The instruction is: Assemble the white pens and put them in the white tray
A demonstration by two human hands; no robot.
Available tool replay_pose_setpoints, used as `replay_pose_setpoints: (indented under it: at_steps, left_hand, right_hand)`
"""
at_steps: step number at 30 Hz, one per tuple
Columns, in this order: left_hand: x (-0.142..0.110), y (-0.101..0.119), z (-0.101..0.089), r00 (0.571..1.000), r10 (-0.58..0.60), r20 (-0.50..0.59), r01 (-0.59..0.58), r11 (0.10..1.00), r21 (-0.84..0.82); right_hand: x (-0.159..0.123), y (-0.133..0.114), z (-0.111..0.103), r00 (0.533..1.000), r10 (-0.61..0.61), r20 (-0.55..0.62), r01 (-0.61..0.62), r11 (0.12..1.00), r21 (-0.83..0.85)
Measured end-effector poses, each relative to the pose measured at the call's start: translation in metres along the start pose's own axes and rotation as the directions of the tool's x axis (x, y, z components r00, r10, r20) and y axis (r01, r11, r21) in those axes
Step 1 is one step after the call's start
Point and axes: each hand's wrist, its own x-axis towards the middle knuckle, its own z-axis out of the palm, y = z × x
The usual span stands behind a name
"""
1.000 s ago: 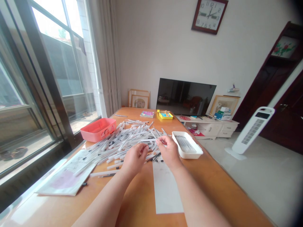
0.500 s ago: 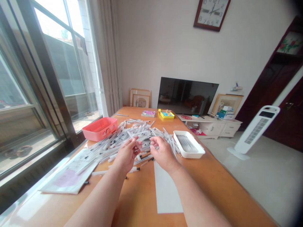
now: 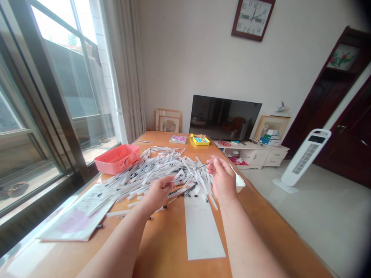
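- Our left hand (image 3: 158,193) hangs just over the near edge of the pile of white pens (image 3: 153,173), its fingers (image 3: 169,182) curled inward. We cannot tell whether they have hold of anything.
- Our right hand (image 3: 223,178) is raised at the pile's right side, palm turned up and fingers (image 3: 216,164) partly curled. They seem to pinch the end of a slim pen (image 3: 199,167) (a thin one, angled out over the pile).
- The pens lie crisscrossed in a wide heap across the middle of the surface (image 3: 162,247), spreading toward its window-side edge. Several black-tipped ends point our way, and a few pens stray toward the near side.
- A white paper strip (image 3: 203,231) lies flat between our forearms, its far end touching the pile.
- A coral plastic tray (image 3: 117,160) sits near the window-side edge, just beyond the pile's left flank.
- A white tray (image 3: 240,184) sits just behind our right hand, which hides most of it.
- Printed papers (image 3: 77,214) lie at the near left, with pens resting on their corner.
- At the far end of the surface are a loose pen (image 3: 145,141), a colourful book (image 3: 177,139) and a yellow box (image 3: 199,140).
- Beyond the surface stand a dark television (image 3: 224,117) and a low white cabinet (image 3: 252,156) (a wall clock (image 3: 253,19) hangs above them).
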Motion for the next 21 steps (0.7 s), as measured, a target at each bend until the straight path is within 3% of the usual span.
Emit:
replay_pose_setpoints:
  at_steps: [6, 21]
  left_hand:
    - [0.0007, -0.0068, 0.0014, 0.998, 0.046, -0.046, -0.045, 0.999, 0.022]
    - [-0.0019, -0.0034, 0.0014, 0.997, 0.074, -0.028, -0.072, 0.996, 0.06]
  right_hand:
    - [-0.0013, 0.0014, 0.0004, 1.0, -0.021, 0.012, 0.022, 1.0, -0.012]
    - [-0.0058, 0.0053, 0.0043, 0.998, -0.003, 0.067, 0.007, 0.998, -0.062]
